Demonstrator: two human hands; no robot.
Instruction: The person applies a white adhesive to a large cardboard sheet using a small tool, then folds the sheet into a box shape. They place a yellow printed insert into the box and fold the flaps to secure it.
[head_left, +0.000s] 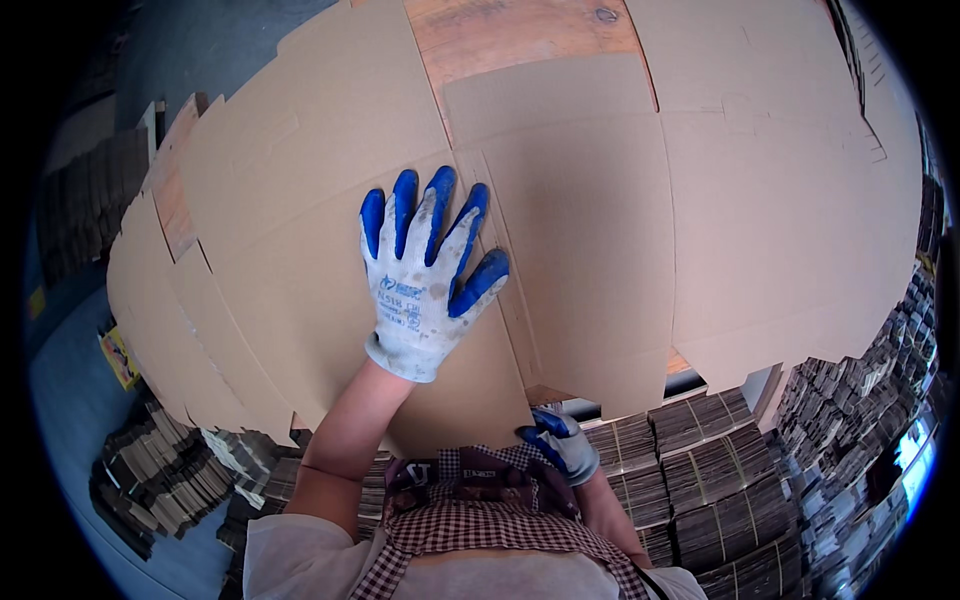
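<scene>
A large, flattened brown cardboard sheet [580,260] with creases and slots lies spread before me on a wooden surface [520,35]. My left hand [425,270], in a white knit glove with blue coated fingers, rests palm down on it. Its fingers are spread, just left of a long crease. Close to my body, my right hand [565,445] wears a matching glove. Its bent fingers are closed at the near edge of a cardboard flap [455,410]; part of that grip is hidden beside my checkered apron [470,525].
Bundled stacks of flat cardboard [715,470] stand below the near edge, at the right. More cardboard piles [165,465] lie at the lower left, on a blue-grey floor [75,385]. Another dark stack [90,195] is at the far left.
</scene>
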